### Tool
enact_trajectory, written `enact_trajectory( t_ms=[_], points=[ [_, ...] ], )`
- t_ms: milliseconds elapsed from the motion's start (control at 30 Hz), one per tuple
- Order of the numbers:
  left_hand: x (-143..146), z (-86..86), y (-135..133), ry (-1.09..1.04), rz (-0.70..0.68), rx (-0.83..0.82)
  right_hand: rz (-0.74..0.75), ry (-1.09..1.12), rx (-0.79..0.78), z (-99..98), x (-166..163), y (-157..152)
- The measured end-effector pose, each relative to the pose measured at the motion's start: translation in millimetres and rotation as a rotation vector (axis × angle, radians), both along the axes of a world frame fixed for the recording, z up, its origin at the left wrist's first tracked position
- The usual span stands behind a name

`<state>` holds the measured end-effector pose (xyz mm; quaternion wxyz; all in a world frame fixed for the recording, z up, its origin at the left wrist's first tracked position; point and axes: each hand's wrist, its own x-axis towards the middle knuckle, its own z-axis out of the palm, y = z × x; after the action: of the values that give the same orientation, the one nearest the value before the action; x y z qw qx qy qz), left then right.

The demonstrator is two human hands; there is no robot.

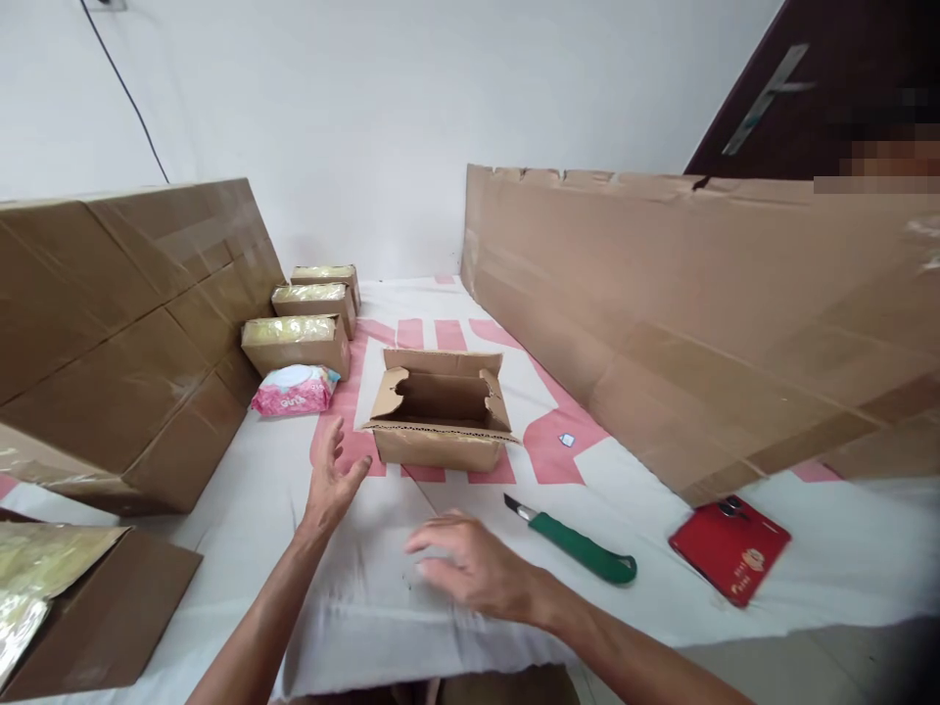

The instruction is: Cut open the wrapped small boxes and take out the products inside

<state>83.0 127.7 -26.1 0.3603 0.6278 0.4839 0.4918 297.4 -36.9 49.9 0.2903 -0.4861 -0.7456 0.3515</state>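
In the head view an opened cardboard box (439,450) stands on the cloth-covered table, its flaps folded up and outward and its visible inside dark. Just left of its front corner is my left hand (334,485), fingers apart and holding nothing. My right hand (470,563) hovers over the cloth in front of the box, slightly blurred, with thumb and fingers apart and nothing in between. To the right of that hand lies a green utility knife (584,548), its dark blade out and pointing toward the box.
Taped small boxes (294,348) line the left, behind a pink wipes pack (295,392). Large cardboard (95,343) stands left, and a tall cardboard panel (661,323) right. A red booklet (727,553) lies at right; another taped box (110,617) sits front left.
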Motion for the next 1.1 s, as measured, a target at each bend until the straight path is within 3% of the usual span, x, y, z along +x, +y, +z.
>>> enact_trajectory(
  t_ms=[100,167,233,433,567,667,867,1100],
  points=[
    [13,20.3,-3,-0.05,-0.132,0.098,-0.399,0.061,0.116,20.8,53,-29],
    [22,34.5,3,-0.047,-0.171,0.139,-0.64,0.079,0.21,26.5,81,-30],
    [32,46.9,10,-0.054,-0.19,0.144,-0.758,0.069,0.279,28.8,100,-18],
    [49,71.0,18,-0.077,-0.195,0.043,-0.619,0.028,0.165,27.8,112,43],
    [56,72.8,23,-0.059,-0.133,0.004,-0.704,0.142,0.257,14.4,106,65],
    [64,67.4,25,-0.066,-0.054,-0.027,-0.79,0.222,0.281,4.9,105,69],
    [70,54.4,5,-0.103,0.043,-0.096,-0.752,0.322,0.024,5.6,106,61],
    [33,51.1,-39,-0.154,0.073,-0.157,-0.681,0.331,0.059,17.9,75,53]
  ],
)
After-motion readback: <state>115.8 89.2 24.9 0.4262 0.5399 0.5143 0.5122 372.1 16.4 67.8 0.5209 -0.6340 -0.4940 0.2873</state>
